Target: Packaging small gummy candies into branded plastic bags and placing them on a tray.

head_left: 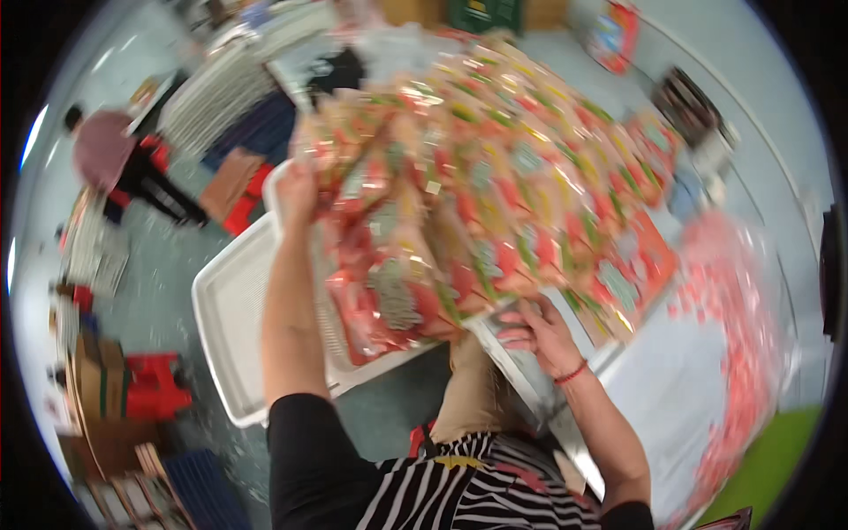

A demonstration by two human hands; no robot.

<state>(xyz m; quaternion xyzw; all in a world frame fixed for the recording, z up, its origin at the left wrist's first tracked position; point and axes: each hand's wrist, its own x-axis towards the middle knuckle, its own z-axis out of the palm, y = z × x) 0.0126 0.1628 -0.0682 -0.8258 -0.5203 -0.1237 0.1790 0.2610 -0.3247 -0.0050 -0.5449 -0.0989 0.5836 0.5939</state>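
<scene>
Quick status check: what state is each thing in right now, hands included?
Left hand: raised, gripping the far edge of the packets.
Right hand: gripping the near lower edge of the packets.
Stack of red foil packets: lifted, fanned out, motion-blurred.
White tray: under the packets; its visible part holds nothing.
Loose red pieces: scattered over the table at right, blurred.

Red-orange glossy packet bundle [477, 185] above white tray [230, 318]
</scene>
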